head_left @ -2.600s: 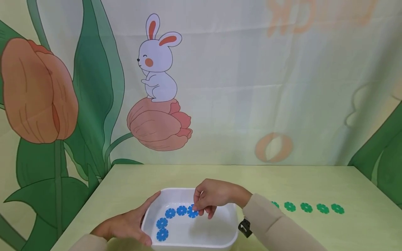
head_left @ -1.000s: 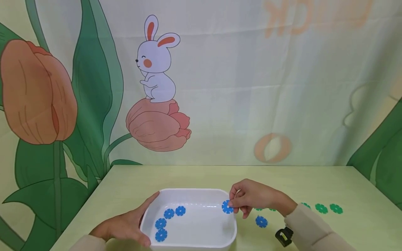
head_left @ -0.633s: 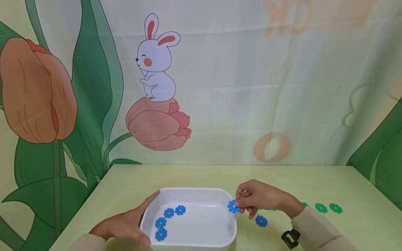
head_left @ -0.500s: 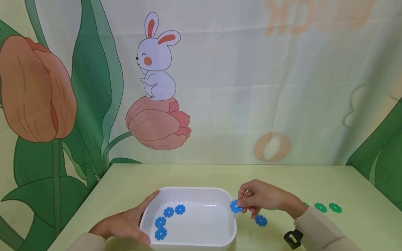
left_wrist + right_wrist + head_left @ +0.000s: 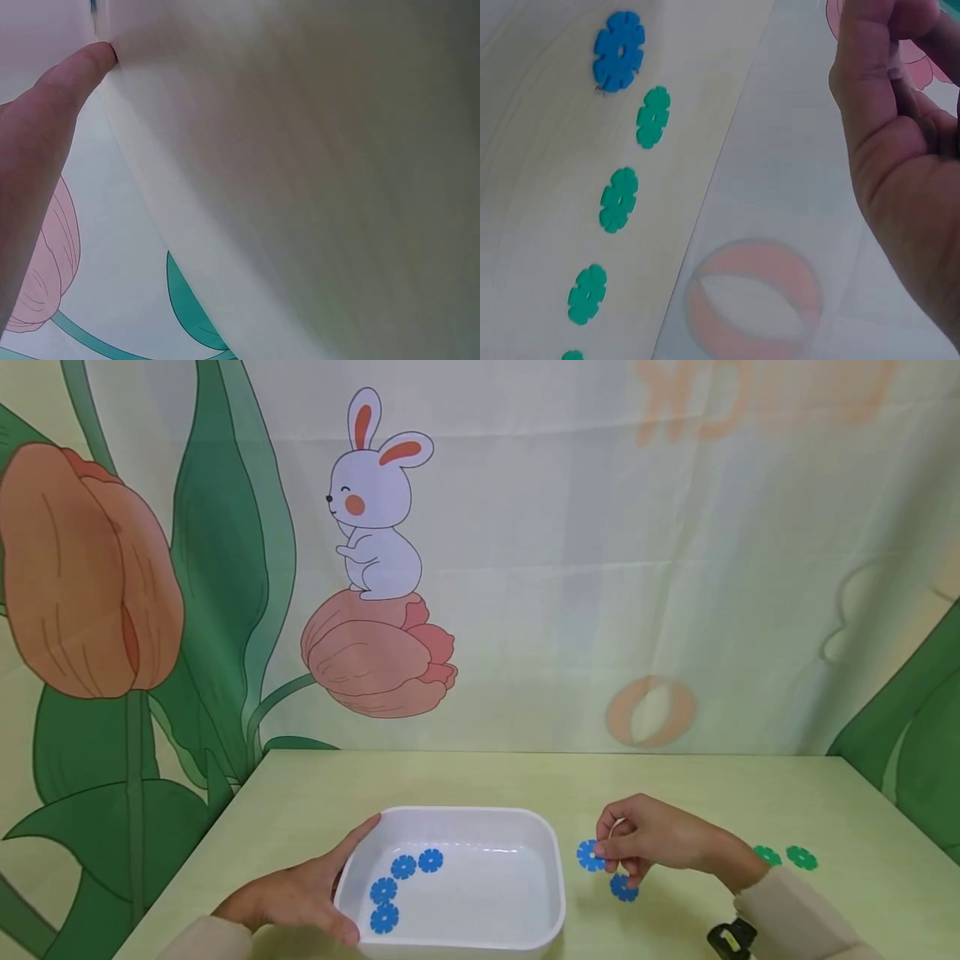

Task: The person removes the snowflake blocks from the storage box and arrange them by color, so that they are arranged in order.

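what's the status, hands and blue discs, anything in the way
Left hand holds white tub, four blue discs inside. Right hand pinches one blue disc, right of white tub. Loose blue disc close by, might be in the way.

Soft light, faint glints in tray (image 5: 495,897), left wrist view partly blurred

Head view, lower right: the right hand (image 5: 652,833) covers part of the blue disc (image 5: 587,858) it pinches and part of a second blue disc (image 5: 620,892); its wrist (image 5: 733,858) overlaps a green disc (image 5: 767,853). The white tray (image 5: 487,893) is cut by the bottom edge. Upper right: orange lettering (image 5: 681,402) — too faint for me to read whole. Left wrist view: left hand (image 5: 45,142) clipped at left, pale surface (image 5: 300,150) blurred. Right wrist view: lowest green disc (image 5: 573,355) clipped below.
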Tool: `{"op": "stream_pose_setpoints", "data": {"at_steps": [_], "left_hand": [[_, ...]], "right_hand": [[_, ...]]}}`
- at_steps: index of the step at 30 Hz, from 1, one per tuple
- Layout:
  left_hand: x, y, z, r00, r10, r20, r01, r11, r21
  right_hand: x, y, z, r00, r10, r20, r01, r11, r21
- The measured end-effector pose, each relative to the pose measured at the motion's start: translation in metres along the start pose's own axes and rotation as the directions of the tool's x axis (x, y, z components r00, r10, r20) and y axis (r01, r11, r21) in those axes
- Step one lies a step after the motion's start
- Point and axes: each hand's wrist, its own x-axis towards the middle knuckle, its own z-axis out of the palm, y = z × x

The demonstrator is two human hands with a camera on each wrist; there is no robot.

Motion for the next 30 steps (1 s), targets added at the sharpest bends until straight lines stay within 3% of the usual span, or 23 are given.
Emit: {"op": "stream_pose_setpoints", "data": {"at_steps": [16,30], "left_hand": [[0.0,0.0,0.0,1.0,-0.002,-0.002,0.002,1.0,0.011],[0.001,0.002,0.0,1.0,-0.001,-0.002,0.001,1.0,0.006]], "right_hand": [[-0.022,0.029,-0.011,1.0,-0.001,0.002,0.001,0.998,0.064],[-0.041,0.054,-0.025,0.997,0.065,-0.029,-0.062,0.995,0.082]]}}
